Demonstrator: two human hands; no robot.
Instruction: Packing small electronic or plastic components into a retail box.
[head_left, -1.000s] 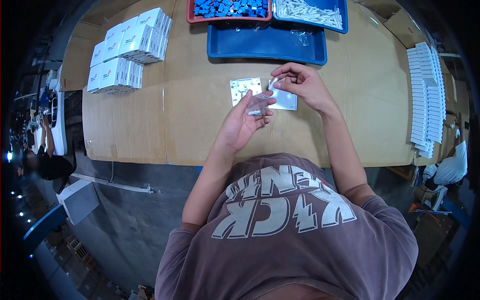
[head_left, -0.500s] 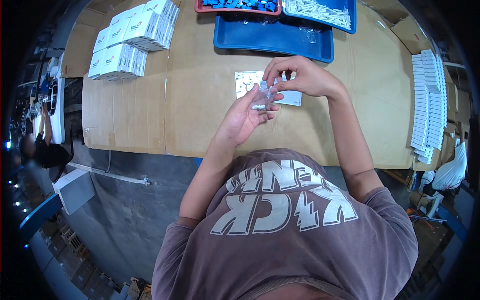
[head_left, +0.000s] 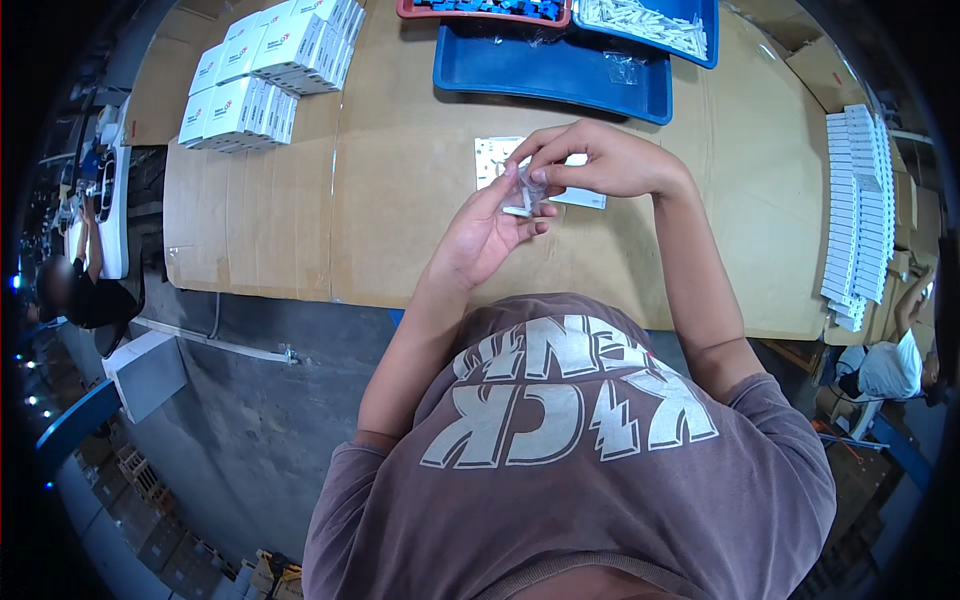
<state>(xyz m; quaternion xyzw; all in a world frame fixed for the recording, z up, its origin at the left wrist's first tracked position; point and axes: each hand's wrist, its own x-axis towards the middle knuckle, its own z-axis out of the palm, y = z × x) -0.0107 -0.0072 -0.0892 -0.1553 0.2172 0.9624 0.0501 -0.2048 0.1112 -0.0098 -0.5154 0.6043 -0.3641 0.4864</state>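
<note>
Between my hands is a small clear plastic bag (head_left: 522,200) with a small white piece inside. My left hand (head_left: 482,228) supports it from below, thumb and fingers around it. The fingertips of my right hand (head_left: 595,160) pinch its upper edge from the right. Beneath the hands, a flat white box or card (head_left: 584,198) lies on the cardboard-covered table, its left part printed with small pictures. My hands cover the middle of it.
Beyond my hands lies a blue tray (head_left: 550,75) holding a clear bag. Behind it are a red tray (head_left: 485,13) of blue parts and a blue tray (head_left: 712,50) of white sticks. White boxes (head_left: 270,75) are stacked left, more boxes (head_left: 855,215) right. People work at both sides.
My right fingers have closed in nearer my left thumb at the bag's top, and the white piece shows more plainly inside. At the far right, a person in white has raised an arm.
</note>
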